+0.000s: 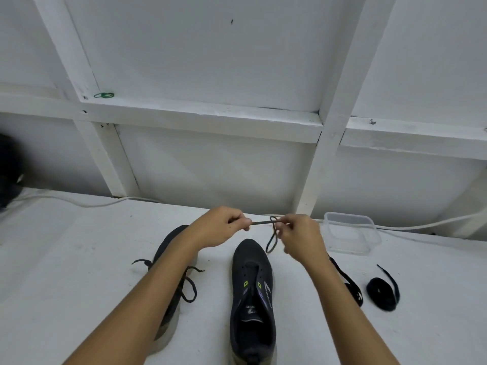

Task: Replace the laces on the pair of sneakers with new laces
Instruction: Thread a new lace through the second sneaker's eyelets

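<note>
Two dark sneakers stand on the white table. The right sneaker (251, 293) has bare eyelets and no lace. The left sneaker (168, 259) lies partly under my left forearm, its dark lace (188, 285) tied in a bow. Above the right sneaker's toe I hold a loose dark lace (271, 233). My left hand (224, 226) pinches one end while my right hand (300, 237) grips the bunched part, and a loop hangs down between them. Two black laces lie at the right: a flat one (349, 283) by my right forearm and a coiled one (382, 289).
A clear plastic container (351, 233) stands behind my right hand near the wall. A white cable (79, 202) runs along the table's back edge. The white framed wall rises close behind, with green rubber bands (104, 95) on its ledge. A dark object (8, 169) sits at the far left.
</note>
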